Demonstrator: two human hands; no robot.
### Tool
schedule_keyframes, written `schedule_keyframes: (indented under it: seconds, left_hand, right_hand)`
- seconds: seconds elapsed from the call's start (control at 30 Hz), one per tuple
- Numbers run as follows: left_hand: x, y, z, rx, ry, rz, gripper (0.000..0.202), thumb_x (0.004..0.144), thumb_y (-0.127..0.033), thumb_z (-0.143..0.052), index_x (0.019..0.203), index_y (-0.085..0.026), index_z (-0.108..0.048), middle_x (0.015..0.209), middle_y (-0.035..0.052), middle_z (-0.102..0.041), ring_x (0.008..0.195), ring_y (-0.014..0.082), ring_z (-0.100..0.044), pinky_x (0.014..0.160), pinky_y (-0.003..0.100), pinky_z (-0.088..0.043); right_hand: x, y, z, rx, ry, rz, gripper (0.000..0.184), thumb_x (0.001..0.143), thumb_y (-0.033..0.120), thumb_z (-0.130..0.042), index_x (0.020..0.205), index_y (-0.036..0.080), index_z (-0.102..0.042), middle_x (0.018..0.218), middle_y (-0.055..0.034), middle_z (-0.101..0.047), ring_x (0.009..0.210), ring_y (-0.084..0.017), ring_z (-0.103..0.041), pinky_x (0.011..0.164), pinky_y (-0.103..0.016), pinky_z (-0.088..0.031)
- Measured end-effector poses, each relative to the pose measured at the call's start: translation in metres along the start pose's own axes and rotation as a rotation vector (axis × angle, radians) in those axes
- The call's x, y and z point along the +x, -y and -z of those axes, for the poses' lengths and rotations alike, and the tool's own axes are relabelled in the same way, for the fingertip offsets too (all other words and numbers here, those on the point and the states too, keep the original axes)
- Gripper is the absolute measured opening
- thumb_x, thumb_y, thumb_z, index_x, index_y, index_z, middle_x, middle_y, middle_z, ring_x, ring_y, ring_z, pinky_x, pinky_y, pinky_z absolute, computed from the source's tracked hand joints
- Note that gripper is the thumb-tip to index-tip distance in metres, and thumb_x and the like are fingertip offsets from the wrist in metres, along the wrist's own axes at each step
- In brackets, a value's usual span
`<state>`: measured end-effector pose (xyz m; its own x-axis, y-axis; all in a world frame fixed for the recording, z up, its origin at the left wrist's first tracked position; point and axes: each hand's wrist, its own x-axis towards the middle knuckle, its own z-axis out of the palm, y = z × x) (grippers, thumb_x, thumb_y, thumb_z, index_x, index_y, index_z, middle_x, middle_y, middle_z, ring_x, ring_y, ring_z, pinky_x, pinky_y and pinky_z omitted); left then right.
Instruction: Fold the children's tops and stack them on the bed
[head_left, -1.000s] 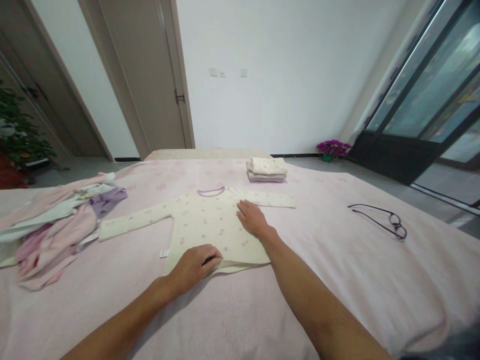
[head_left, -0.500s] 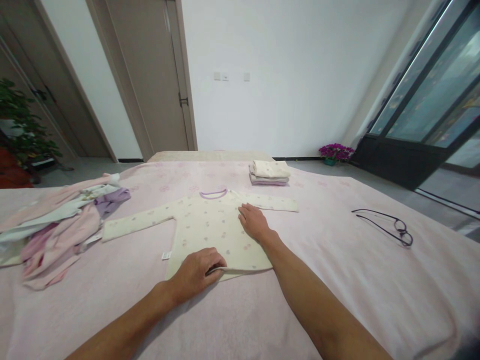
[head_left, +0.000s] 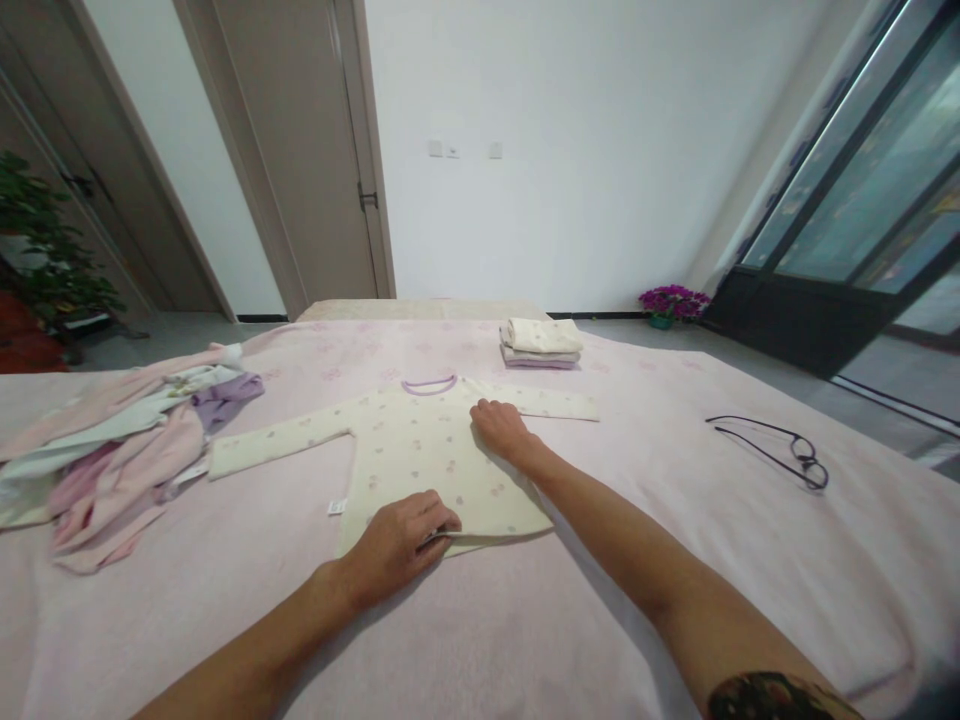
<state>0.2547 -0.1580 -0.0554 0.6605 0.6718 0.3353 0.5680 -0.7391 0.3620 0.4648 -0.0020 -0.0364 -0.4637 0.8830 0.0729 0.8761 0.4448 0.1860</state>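
Observation:
A cream long-sleeved child's shirt (head_left: 420,450) with small printed motifs and a lilac neckband lies front-up on the pink bedspread (head_left: 480,640). Its sleeves stretch out to both sides, and a white label sticks out at its left edge. At the bottom hem, my left hand (head_left: 409,535) is closed on the cloth, thumb under the upper layer, which is slightly raised off the lower one. My right hand (head_left: 501,428) rests on the right side of the chest near the sleeve, its fingers together and curled against the fabric; its thumb is hidden.
A loose heap of pink, white and purple clothes (head_left: 142,440) lies to the left. Farther back stands a small stack of folded clothes (head_left: 541,343). Black-framed glasses (head_left: 802,455) lie on the right. Beyond the bed are doors, a white wall and purple flowers (head_left: 673,301).
My right hand has slid slightly left on the shirt and its fingers have curled more. My left hand keeps its hold on the hem.

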Motion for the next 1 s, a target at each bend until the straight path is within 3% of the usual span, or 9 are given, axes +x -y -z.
schedule_keyframes:
  seconds: [0.3,0.47,0.57,0.67,0.8,1.0]
  left_hand:
    - [-0.001,0.002,-0.007,0.176,-0.163,-0.189,0.031,0.092,-0.013,-0.055,0.122,-0.02,-0.058,0.109,0.0096,-0.067,0.094,0.0202,-0.063,0.08,0.033,-0.054]
    - [0.0,0.002,-0.007,0.221,-0.188,-0.205,0.029,0.093,-0.011,-0.052,0.119,-0.021,-0.06,0.104,0.0083,-0.067,0.088,0.0176,-0.064,0.076,0.03,-0.055]
    - [-0.001,-0.001,-0.004,0.256,-0.227,-0.225,0.026,0.094,-0.013,-0.052,0.118,-0.021,-0.061,0.11,0.0098,-0.066,0.092,0.0183,-0.063,0.077,0.031,-0.056]
    - [-0.002,-0.008,0.001,0.311,-0.278,-0.317,0.021,0.094,-0.013,-0.053,0.111,-0.021,-0.064,0.119,0.0104,-0.065,0.102,0.0207,-0.061,0.087,0.036,-0.054]
    - [0.003,-0.017,0.004,0.353,-0.258,-0.452,0.014,0.094,-0.011,-0.053,0.092,-0.018,-0.065,0.12,0.0078,-0.065,0.103,0.0199,-0.06,0.088,0.034,-0.052]
    - [0.018,-0.021,-0.011,0.482,-0.22,-0.337,0.01,0.092,-0.014,-0.059,0.097,-0.017,-0.066,0.117,0.0087,-0.064,0.102,0.023,-0.058,0.085,0.038,-0.05]
  right_hand:
    - [0.009,-0.006,0.003,-0.009,-0.017,-0.11,0.03,0.098,0.014,-0.032,0.119,0.013,-0.053,0.115,-0.0175,-0.06,0.093,-0.026,-0.067,0.073,-0.036,-0.051]
    - [0.013,-0.004,0.001,-0.004,-0.025,-0.128,0.032,0.097,0.011,-0.03,0.119,0.013,-0.053,0.115,-0.0169,-0.061,0.097,-0.027,-0.066,0.076,-0.037,-0.051]
    - [0.011,-0.005,0.0,-0.001,-0.015,-0.092,0.028,0.1,0.019,-0.034,0.116,0.016,-0.056,0.115,-0.0149,-0.062,0.103,-0.026,-0.063,0.079,-0.037,-0.05]
    - [0.006,-0.007,0.0,0.0,-0.024,-0.061,0.028,0.101,0.026,-0.035,0.115,0.018,-0.058,0.117,-0.0138,-0.062,0.106,-0.026,-0.061,0.079,-0.036,-0.05]
    - [0.001,-0.008,0.002,0.004,-0.035,-0.052,0.031,0.103,0.029,-0.032,0.114,0.018,-0.059,0.116,-0.0135,-0.062,0.104,-0.025,-0.061,0.077,-0.034,-0.049]
    - [0.002,-0.007,0.008,0.001,0.013,-0.011,0.033,0.102,0.031,-0.034,0.117,0.02,-0.061,0.114,-0.0113,-0.065,0.101,-0.024,-0.063,0.078,-0.034,-0.049]
